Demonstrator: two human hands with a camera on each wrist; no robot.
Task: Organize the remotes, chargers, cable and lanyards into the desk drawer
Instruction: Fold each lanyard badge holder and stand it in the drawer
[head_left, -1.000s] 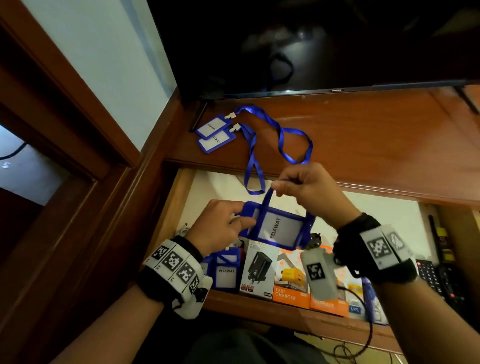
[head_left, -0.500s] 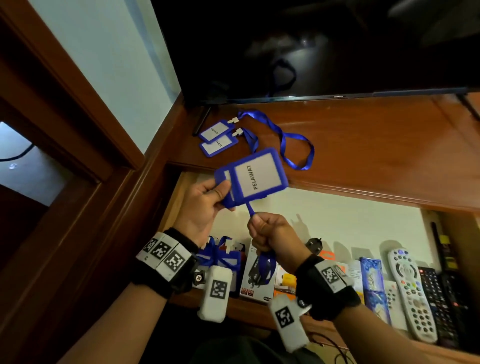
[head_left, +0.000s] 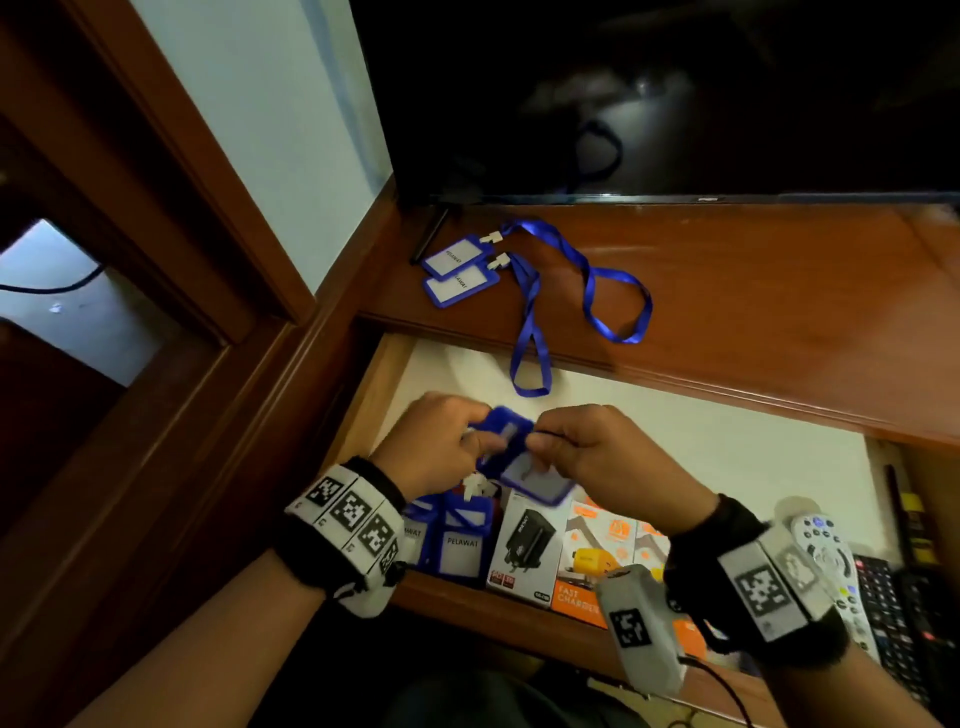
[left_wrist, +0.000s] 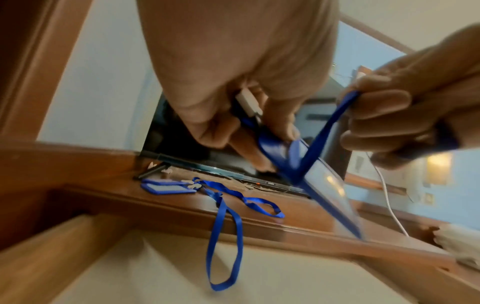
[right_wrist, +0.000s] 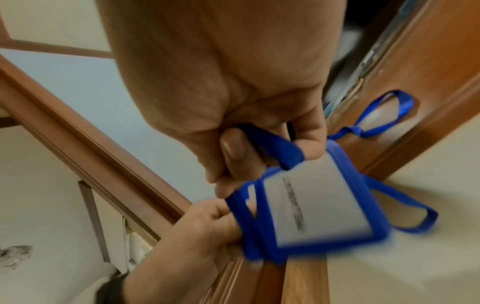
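Both hands hold one blue lanyard badge (head_left: 524, 470) (right_wrist: 315, 207) above the open drawer (head_left: 675, 447). My left hand (head_left: 441, 447) grips the badge's clip end (left_wrist: 248, 102). My right hand (head_left: 597, 452) pinches its blue strap (left_wrist: 330, 127) (right_wrist: 275, 144), which is wound around the holder. Two more blue badges (head_left: 457, 270) with straps (head_left: 597, 291) lie on the desk top; one strap loop (head_left: 530, 364) (left_wrist: 223, 246) hangs over the drawer. Wrapped badges (head_left: 462, 540), charger boxes (head_left: 530, 551) and remotes (head_left: 831, 556) sit in the drawer's front.
A dark TV screen (head_left: 675, 93) stands at the back of the wooden desk top (head_left: 779, 312). A wall and wooden frame (head_left: 208, 208) close off the left side. The drawer's pale bottom shows behind the hands. A white cable (left_wrist: 389, 205) hangs at the right.
The badge was raised above the drawer half a second ago; now it is low over the drawer's front. My right hand has come up from below to meet the left at the badge.
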